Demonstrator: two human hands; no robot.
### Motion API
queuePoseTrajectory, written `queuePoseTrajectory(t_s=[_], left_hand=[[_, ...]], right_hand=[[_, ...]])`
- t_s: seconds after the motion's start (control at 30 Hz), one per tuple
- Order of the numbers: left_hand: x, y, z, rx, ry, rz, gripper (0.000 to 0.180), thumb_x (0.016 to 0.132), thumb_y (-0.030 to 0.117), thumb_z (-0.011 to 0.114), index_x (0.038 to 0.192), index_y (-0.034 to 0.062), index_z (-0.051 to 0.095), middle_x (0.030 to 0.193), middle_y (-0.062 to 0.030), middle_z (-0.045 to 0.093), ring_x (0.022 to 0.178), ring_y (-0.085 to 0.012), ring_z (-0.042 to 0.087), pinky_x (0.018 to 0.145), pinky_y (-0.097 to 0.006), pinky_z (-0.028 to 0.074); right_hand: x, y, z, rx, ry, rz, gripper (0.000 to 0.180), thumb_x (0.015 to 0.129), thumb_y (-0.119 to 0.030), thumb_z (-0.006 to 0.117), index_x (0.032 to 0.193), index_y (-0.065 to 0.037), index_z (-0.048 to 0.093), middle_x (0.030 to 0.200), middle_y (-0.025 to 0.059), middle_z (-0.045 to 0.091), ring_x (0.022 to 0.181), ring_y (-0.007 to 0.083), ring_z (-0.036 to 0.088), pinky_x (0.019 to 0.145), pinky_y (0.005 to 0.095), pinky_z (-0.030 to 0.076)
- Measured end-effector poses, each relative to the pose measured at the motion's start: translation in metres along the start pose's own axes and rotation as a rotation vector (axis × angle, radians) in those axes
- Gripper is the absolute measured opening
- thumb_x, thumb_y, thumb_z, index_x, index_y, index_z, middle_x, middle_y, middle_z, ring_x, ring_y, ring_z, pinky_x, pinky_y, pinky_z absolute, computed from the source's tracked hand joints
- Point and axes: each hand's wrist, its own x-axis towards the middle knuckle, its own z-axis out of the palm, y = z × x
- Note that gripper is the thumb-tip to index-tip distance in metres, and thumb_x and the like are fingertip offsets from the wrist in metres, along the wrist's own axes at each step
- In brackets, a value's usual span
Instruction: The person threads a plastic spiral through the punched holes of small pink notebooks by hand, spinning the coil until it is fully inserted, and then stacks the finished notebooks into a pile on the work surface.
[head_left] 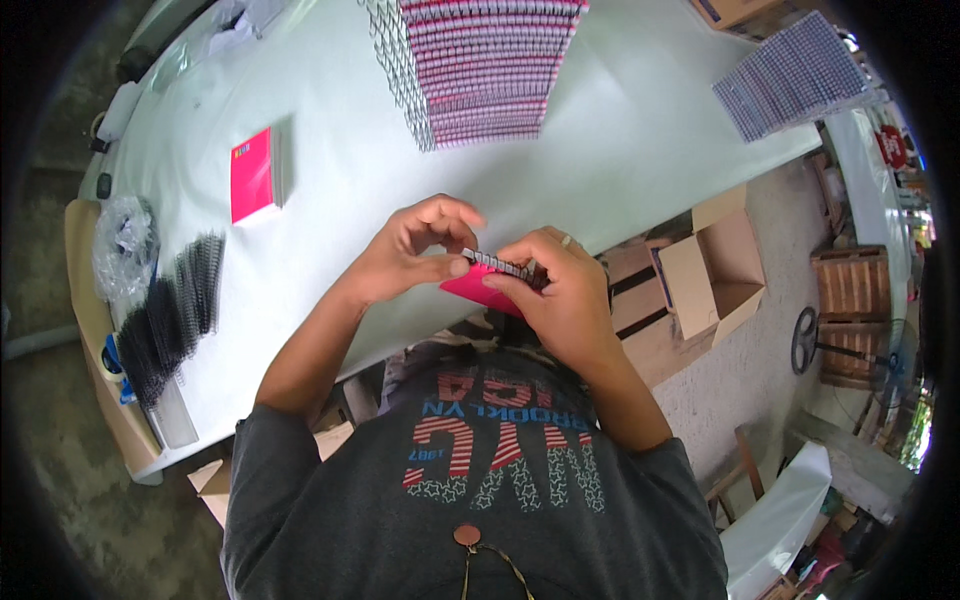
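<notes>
A small notebook with a pink cover is held up in front of my chest, close to the near edge of the white-covered table. Its edge with a dark spiral binding faces upward. My right hand grips the notebook's right part, the thumb on the pink cover and the fingers behind. At the left end of the binding, my left hand pinches with thumb and fingertips, its other fingers curled above. The lower part of the notebook is partly hidden by my right hand.
A tall stack of spiral notebooks stands at the far middle, another stack at the far right. Pink-covered pads lie on the left, beyond black spiral coils and a clear plastic bag. An open cardboard box sits right, below table height.
</notes>
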Motion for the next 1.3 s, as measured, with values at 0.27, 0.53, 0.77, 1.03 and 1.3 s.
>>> queuePoseTrajectory(t_s=[0.27,0.53,0.77,1.03,1.3], left_hand=[[0.005,0.062,0.024,-0.170,0.074,0.152,0.091,0.078,0.053,0.065,0.141,0.0023,0.022,0.127,-0.0145,0.047,0.117,-0.0252,0.046,0.101,-0.039,0.033],[0.073,0.187,0.001,0.325,0.898,0.748,0.041,0.086,0.017,0.062,0.116,-0.0073,0.048,0.073,-0.0076,0.062,0.064,-0.0117,0.057,0.064,-0.024,0.046],[0.108,0.133,-0.053,1.050,1.230,0.509,0.029,0.086,0.028,0.060,0.086,-0.0005,0.062,0.084,-0.0134,0.061,0.072,-0.0255,0.057,0.068,-0.036,0.045],[0.128,0.113,-0.040,0.469,1.307,0.715,0.044,0.092,0.038,0.055,0.073,-0.0020,0.057,0.063,-0.0039,0.054,0.061,-0.0100,0.045,0.060,-0.027,0.041],[0.136,0.110,-0.039,0.408,1.400,0.761,0.044,0.090,0.036,0.060,0.065,0.0018,0.050,0.058,-0.0011,0.051,0.053,-0.0076,0.040,0.051,-0.025,0.038]], right_hand=[[0.059,-0.037,-0.034,0.971,0.585,0.000,0.041,0.088,-0.010,0.061,0.123,0.002,0.044,0.098,0.0059,0.055,0.088,0.0093,0.053,0.074,0.0249,0.047],[0.169,-0.048,-0.071,0.825,0.747,-0.219,0.031,0.083,-0.018,0.067,0.101,0.003,0.053,0.097,0.0092,0.054,0.085,0.0125,0.053,0.068,0.0271,0.047],[0.219,0.026,-0.038,0.305,0.779,0.053,0.033,0.084,-0.028,0.063,0.095,0.003,0.059,0.095,0.0145,0.060,0.087,0.0241,0.056,0.083,0.0340,0.043],[0.216,0.012,-0.014,0.442,0.854,-0.202,0.040,0.095,-0.031,0.047,0.110,0.004,0.060,0.101,0.0155,0.065,0.091,0.0228,0.060,0.084,0.0313,0.044],[0.218,0.008,-0.011,0.323,1.010,-0.210,0.034,0.095,-0.027,0.048,0.096,0.002,0.066,0.081,0.0127,0.067,0.072,0.0215,0.062,0.070,0.0317,0.048]])
